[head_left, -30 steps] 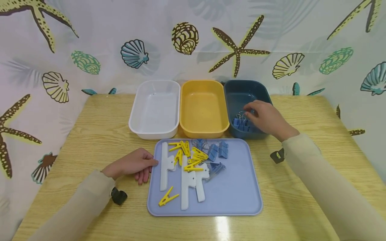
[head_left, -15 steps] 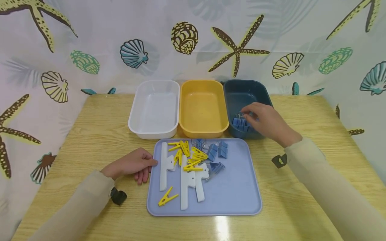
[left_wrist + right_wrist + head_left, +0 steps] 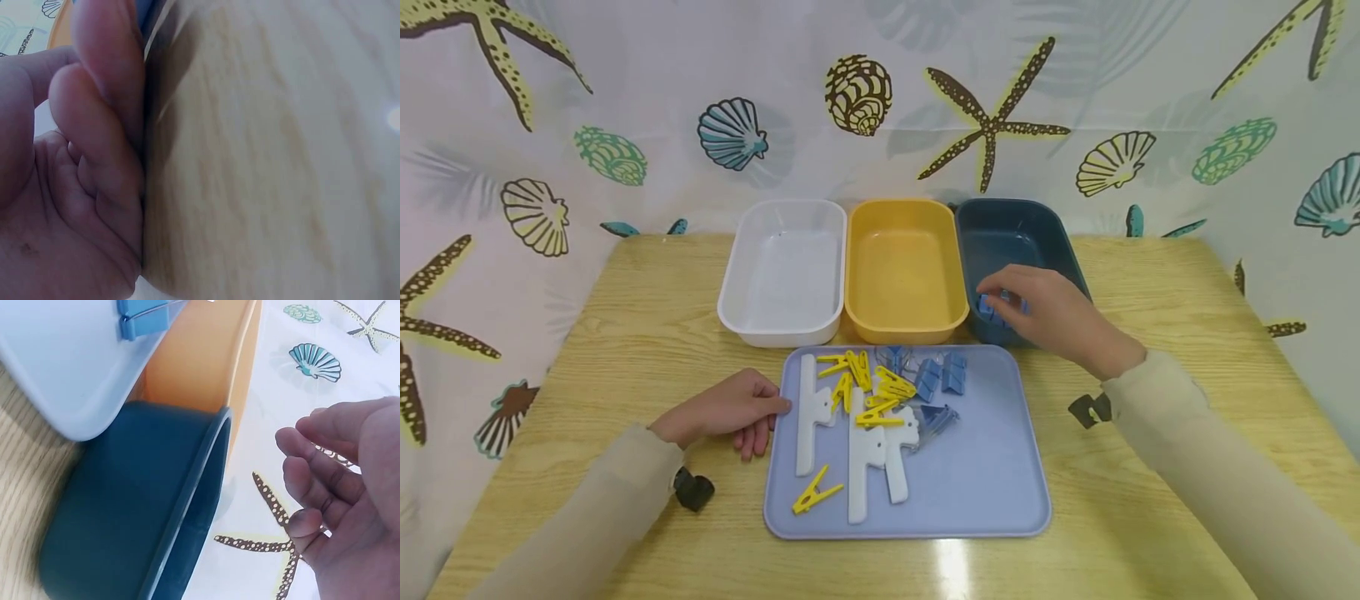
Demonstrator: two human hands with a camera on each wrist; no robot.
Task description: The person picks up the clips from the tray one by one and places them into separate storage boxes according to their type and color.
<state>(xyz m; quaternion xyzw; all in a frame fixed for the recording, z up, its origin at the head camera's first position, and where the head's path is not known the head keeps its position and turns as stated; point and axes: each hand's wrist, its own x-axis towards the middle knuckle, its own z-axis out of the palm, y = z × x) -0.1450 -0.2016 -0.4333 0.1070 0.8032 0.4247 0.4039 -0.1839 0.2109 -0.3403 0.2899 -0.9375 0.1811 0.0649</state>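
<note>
My right hand (image 3: 1048,312) hovers over the front of the dark blue bin (image 3: 1009,242), its fingers bent loosely. Nothing shows between fingers and thumb in the right wrist view. Blue binder clips (image 3: 987,306) lie in that bin beneath the fingers, partly hidden by them. At the left edge of the lavender tray (image 3: 992,483), my left hand (image 3: 726,408) rests on the table with fingertips at the rim. On the tray lie yellow clothespins (image 3: 895,383), white sealing clips (image 3: 806,425) and more blue binder clips (image 3: 954,373). A clear-and-blue clip (image 3: 936,423) lies beside them.
A white bin (image 3: 790,283) and a yellow bin (image 3: 907,283) stand side by side left of the dark blue one, behind the tray. The wooden table (image 3: 647,317) ends at a patterned cloth backdrop (image 3: 662,75).
Over the dark blue bin, my right hand has moved toward the front and slightly left, now covering part of the binder clips there. My left hand stays at the tray's edge.
</note>
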